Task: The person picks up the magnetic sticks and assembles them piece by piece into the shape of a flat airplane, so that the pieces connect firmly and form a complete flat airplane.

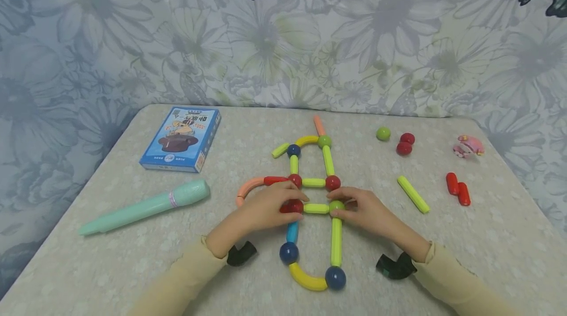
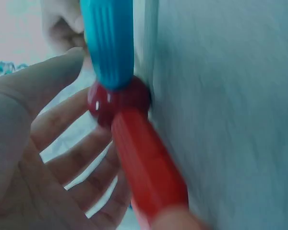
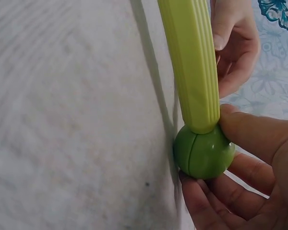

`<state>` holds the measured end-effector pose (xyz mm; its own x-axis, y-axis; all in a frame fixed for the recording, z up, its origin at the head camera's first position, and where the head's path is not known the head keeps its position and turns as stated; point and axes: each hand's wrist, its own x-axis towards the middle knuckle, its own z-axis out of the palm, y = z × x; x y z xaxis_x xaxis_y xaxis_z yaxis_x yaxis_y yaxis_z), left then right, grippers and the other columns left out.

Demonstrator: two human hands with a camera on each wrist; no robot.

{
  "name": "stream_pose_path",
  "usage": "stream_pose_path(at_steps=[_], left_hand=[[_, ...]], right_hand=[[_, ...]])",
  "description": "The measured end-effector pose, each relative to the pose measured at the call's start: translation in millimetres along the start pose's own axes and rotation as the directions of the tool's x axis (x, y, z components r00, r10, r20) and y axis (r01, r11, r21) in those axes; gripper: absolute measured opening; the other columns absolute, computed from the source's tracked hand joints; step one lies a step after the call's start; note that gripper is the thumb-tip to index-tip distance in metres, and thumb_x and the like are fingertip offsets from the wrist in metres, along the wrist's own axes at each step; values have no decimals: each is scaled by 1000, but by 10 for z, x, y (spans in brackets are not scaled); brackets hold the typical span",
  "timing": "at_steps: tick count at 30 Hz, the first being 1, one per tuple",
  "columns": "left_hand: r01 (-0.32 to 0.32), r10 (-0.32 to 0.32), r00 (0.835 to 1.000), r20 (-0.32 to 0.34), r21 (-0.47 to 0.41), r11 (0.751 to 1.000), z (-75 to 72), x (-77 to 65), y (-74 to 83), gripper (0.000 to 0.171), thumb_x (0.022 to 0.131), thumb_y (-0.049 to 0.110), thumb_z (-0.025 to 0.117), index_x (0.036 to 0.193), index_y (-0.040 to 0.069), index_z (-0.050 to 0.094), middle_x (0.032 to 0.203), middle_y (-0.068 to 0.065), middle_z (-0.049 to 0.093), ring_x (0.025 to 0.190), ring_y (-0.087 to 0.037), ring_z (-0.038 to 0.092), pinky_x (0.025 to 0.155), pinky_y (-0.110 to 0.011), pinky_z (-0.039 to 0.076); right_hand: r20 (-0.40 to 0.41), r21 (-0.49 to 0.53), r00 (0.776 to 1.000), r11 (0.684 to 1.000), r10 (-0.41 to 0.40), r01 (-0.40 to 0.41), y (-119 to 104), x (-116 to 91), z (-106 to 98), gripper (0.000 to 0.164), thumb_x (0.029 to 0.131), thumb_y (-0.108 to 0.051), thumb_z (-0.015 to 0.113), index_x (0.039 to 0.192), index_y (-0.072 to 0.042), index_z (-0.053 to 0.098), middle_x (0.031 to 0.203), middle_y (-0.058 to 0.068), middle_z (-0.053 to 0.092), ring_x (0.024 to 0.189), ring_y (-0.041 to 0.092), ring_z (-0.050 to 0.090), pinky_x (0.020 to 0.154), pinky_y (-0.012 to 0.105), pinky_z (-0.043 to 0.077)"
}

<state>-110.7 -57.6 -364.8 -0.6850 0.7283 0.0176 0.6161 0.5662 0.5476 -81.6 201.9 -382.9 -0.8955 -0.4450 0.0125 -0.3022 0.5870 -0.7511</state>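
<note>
On the table lies a flat figure of magnetic rods and balls. My left hand (image 1: 267,206) holds the lower red ball (image 2: 119,101) between thumb and fingers; a blue rod (image 2: 108,43) and a red rod (image 2: 146,160) join that ball. With thumb and fingertips my right hand (image 1: 365,209) pinches a green ball (image 3: 204,152), from which a long yellow-green rod (image 3: 194,62) runs. A short yellow-green rod (image 1: 316,208) spans between the two held balls. Just above are another red ball (image 1: 333,182) and a parallel short rod (image 1: 313,183). My left hand partly hides the orange curved piece (image 1: 248,188).
A blue box (image 1: 180,139) and a mint-green pen-shaped case (image 1: 146,207) lie on the left. To the right are a loose green ball (image 1: 383,133), two red balls (image 1: 404,148), a yellow-green rod (image 1: 413,194), two red rods (image 1: 463,194) and a pink trinket (image 1: 468,146).
</note>
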Motion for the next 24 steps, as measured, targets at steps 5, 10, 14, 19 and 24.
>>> stream_pose_path(at_steps=[5, 10, 14, 19, 24], left_hand=[[23, -23, 999, 36, 24, 999, 58, 55, 21, 36, 84, 32, 71, 116, 17, 66, 99, 7, 57, 87, -10, 49, 75, -25, 43], [61, -61, 998, -7, -28, 998, 79, 65, -3, 31, 84, 30, 71, 111, 15, 68, 93, 9, 58, 83, -10, 49, 70, -25, 42], [89, -92, 995, -35, -71, 993, 116, 63, -35, 28, 83, 28, 72, 108, 15, 69, 95, 9, 60, 86, -10, 50, 74, -26, 44], [95, -99, 994, -38, -102, 990, 192, 70, -39, 28, 83, 30, 72, 106, 16, 69, 95, 10, 59, 88, -9, 50, 76, -26, 43], [84, -89, 995, -42, -109, 991, 208, 91, -16, 26, 83, 31, 72, 104, 16, 70, 91, 11, 58, 84, -8, 50, 74, -25, 43]], right_hand=[[69, -14, 997, 1000, -20, 21, -6, 84, -160, 33, 84, -20, 71, 115, -7, 63, 108, 0, 63, 95, 15, 58, 81, 31, 48], [26, -47, 999, 998, 42, -40, 5, 548, -690, 29, 92, -18, 61, 114, 1, 62, 107, 12, 64, 95, 24, 59, 82, 39, 47], [-4, 140, 971, 962, 239, -236, 155, 1166, -956, 40, 97, -24, 53, 123, 7, 53, 116, 23, 58, 105, 32, 56, 90, 43, 43], [120, 183, 900, 882, 419, -435, 373, 1685, -948, 49, 97, -30, 52, 130, 7, 47, 124, 20, 54, 112, 28, 52, 94, 37, 40], [186, 93, 843, 845, 504, -526, 379, 1898, -883, 55, 92, -29, 60, 132, 6, 45, 124, 16, 51, 108, 25, 50, 90, 34, 43]])
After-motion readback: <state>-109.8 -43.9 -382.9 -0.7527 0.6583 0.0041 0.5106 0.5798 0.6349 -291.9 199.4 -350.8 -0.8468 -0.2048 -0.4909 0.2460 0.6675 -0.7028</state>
